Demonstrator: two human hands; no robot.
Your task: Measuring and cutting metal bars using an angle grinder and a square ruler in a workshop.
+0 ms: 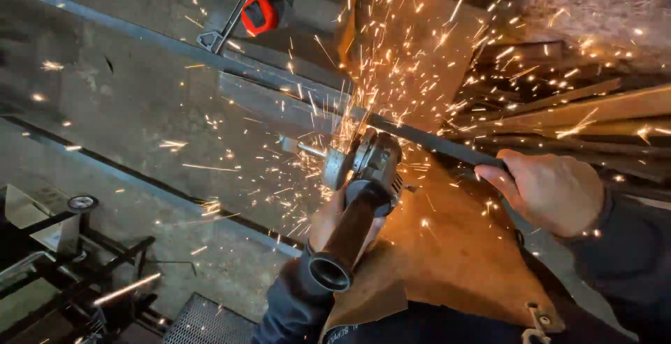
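The left hand (328,221) has its fingers wrapped tight around the dark body of one angle grinder (363,176), partly hidden behind the tool. The grinder's disc meets one long steel bar (279,85) just ahead of those fingers, throwing sparks (405,43) up and away. The right hand (549,190) curls its fingers closed over the same bar, off to the grinder's right. Below both hands lies one brown leather apron (447,253). Well beyond the fingers, past the bar, sits one red tape measure (260,14) on the concrete floor (126,106).
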